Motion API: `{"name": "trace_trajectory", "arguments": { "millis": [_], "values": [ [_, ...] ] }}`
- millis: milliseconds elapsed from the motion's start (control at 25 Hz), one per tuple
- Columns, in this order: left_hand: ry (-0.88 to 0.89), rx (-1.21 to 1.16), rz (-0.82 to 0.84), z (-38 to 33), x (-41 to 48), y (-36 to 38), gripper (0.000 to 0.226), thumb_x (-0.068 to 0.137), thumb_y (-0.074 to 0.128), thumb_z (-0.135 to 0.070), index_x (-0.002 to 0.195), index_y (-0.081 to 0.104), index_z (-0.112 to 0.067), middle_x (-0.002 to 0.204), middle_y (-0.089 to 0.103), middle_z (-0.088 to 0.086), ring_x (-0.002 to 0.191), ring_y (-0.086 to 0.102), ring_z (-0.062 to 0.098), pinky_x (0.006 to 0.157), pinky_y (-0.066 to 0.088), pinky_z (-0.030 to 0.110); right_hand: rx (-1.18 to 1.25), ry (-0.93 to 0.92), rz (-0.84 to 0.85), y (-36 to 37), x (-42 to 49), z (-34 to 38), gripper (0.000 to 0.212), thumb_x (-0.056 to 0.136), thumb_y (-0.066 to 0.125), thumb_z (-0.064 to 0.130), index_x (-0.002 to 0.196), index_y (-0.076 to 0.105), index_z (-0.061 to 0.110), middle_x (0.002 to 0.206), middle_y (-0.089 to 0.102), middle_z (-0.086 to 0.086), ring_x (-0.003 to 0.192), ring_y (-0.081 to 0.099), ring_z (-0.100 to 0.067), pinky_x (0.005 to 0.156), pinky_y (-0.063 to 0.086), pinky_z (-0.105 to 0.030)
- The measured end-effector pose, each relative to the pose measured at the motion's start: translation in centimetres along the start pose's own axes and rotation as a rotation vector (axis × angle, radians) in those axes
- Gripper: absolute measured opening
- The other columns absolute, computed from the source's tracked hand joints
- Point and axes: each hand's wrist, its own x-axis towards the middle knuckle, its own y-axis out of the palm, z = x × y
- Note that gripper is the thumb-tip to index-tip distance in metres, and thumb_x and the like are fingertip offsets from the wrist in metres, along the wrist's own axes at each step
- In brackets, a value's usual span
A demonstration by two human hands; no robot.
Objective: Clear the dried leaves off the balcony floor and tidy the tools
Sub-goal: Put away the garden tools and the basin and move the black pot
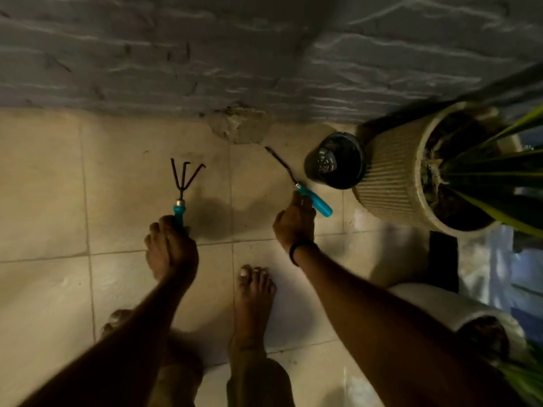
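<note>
Head view: left hand (172,245) fist-grips a three-pronged cultivator (181,198), well left of the ribbed planter (390,177); right hand (295,223), nearer it, curls around a narrow-bladed tool (299,188), its long axis slanting, handle toward the planter.

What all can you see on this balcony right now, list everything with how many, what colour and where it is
hand rake: one, teal handle, three dark prongs, left of centre, prongs toward the wall
second hand tool: one, teal handle, thin dark blade, tip toward the wall, beside the black pot
black pot: one, on the floor beside the ribbed planter
ribbed planter: one, beige, right, near the wall
green plant: one, in the ribbed planter
white pot: one, lower right
floor tiles: beige
wall: grey brick, top
bare feet: two, on the tiles, the left partly hidden
left hand: grips the rake handle
right hand: holds the second tool
</note>
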Motion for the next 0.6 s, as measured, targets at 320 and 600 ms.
{"name": "trace_trajectory", "arguments": {
  "millis": [320, 600],
  "values": [
    [-0.031, -0.081, 0.013, -2.0, -4.2, 2.9, 0.031, 0.099, 0.056, -0.02, 0.127, 0.051, -0.008, 0.121, 0.057, 0.013, 0.107, 0.054, 0.031, 0.088, 0.05, 0.049, -0.191, 0.063, -0.069, 1.5, 1.4, -3.8, 0.049, 0.097, 0.049, 0.011, 0.144, 0.035, 0.004, 0.137, 0.047, -0.015, 0.117, 0.048, -0.032, 0.09, 0.046, -0.042],
    [0.054, 0.079, 0.115, 0.3, -11.1, -11.2, 0.026, 0.099, 0.056, -0.023, 0.122, 0.054, -0.012, 0.113, 0.059, 0.011, 0.098, 0.055, 0.03, 0.077, 0.05, 0.047, 0.269, 0.314, 0.17, -4.2, -15.6, 2.2, 0.038, 0.095, 0.058, 0.033, 0.126, 0.05, 0.012, 0.121, 0.055, -0.007, 0.109, 0.052, -0.027, 0.088, 0.047, -0.038]
  ]
}}
